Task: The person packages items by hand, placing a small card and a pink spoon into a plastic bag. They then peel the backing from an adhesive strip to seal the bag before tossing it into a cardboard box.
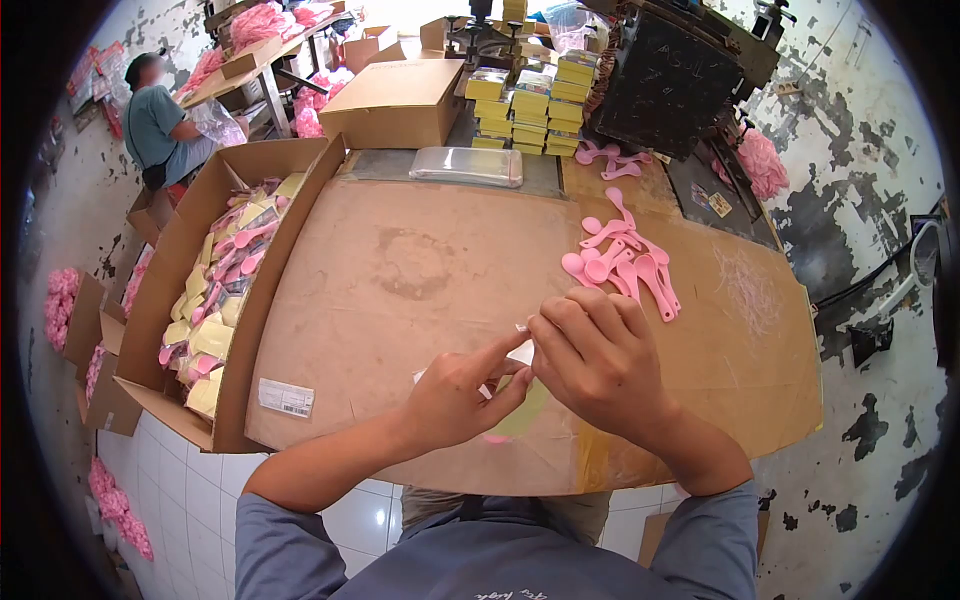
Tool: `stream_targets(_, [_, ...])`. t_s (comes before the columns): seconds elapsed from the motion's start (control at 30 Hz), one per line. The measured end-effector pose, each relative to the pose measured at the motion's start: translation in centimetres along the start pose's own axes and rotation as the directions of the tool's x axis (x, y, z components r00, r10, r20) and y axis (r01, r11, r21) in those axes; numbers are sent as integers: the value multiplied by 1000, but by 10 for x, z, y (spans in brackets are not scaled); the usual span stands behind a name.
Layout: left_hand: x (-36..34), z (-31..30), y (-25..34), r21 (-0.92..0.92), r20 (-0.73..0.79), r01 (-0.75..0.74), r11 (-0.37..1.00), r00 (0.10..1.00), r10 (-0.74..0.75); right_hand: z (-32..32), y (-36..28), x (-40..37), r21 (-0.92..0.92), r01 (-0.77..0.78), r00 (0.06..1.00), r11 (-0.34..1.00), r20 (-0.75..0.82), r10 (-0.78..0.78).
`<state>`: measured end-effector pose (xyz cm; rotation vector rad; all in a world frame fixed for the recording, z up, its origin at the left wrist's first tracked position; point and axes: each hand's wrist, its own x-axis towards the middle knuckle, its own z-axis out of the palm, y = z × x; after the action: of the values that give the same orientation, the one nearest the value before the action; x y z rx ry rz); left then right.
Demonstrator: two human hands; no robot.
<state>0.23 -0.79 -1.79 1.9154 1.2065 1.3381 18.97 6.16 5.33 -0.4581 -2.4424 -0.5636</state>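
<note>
My left hand (pixel 468 392) and my right hand (pixel 592 358) meet over the near middle of the cardboard-covered table (pixel 350 300). Between their fingertips is a small whitish piece, mostly hidden, that looks like clear plastic. Both hands have their fingers pinched. Below them, a pale green card (pixel 522 415) shows, with a bit of pink (pixel 497 438) at its lower edge. Just beyond my right hand lies a loose pile of pink spoons (pixel 625 255).
A long open carton (pixel 262 310) of packed yellow cards and pink spoons stands at the left. Behind are a clear plastic stack (pixel 466 166), a closed box (pixel 395 98), yellow stacks (pixel 530 105) and a black machine (pixel 665 75). Another person (pixel 165 125) sits far left.
</note>
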Motion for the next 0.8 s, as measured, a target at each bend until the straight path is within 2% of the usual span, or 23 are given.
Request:
stream_targets(0.1, [1, 2, -1, 44, 65, -30, 999, 998, 28, 5, 7, 1, 56, -55, 996, 997, 67, 52])
stream_targets(0.2, [8, -9, 5, 30, 153, 104, 994, 982, -108, 10, 23, -1, 125, -215, 973, 968, -53, 223])
stream_targets(0.23, [7, -9, 2, -6, 145, 100, 995, 985, -98, 8, 32, -2, 325, -333, 934, 885, -15, 357])
stream_targets(0.3, [5, -8, -5, -78, 128, 92, 993, 988, -82, -6, 55, -13, 651, -508, 812, 564, 144, 565])
stream_targets(0.37, [5, -9, -4, -265, 147, 245, 933, 966, -212, -48, 88, -39, 652, -737, 649, 179, 608, 458])
stream_targets(0.43, [8, -10, -4, -396, 164, 324, 859, 945, -281, -75, 133, -93, 709, -699, 671, 89, 609, 423])
stream_targets(0.5, [10, -10, -4, -482, 158, 344, 806, 939, -307, -82, 187, -148, 870, -378, 803, -317, 478, 355])
stream_targets(0.53, [10, -11, -5, -498, 164, 351, 793, 936, -311, -79, 207, -173, 822, -564, 655, -81, 505, 562])
stream_targets(0.57, [11, -11, -6, -513, 169, 356, 781, 934, -315, -71, 224, -198, 663, -740, 500, 111, 432, 751])
stream_targets(0.6, [11, -11, -6, -527, 175, 362, 769, 932, -318, -62, 231, -215, 418, -879, 361, 229, 271, 892])
stream_targets(0.63, [12, -12, -6, -542, 181, 376, 752, 925, -333, -51, 227, -231, 39, -907, 421, 420, 116, 899])
stream_targets(0.67, [13, -12, -5, -556, 189, 391, 733, 919, -347, -43, 218, -249, -366, -795, 521, 483, -7, 853])
stream_targets(0.7, [15, -12, -4, -569, 195, 405, 715, 912, -361, -39, 215, -259, -716, -567, 642, 407, -75, 763])
stream_targets(0.8, [13, -7, -12, -539, 156, 353, 765, 934, -322, -48, 166, -192, -358, -769, 596, 530, -102, 796])
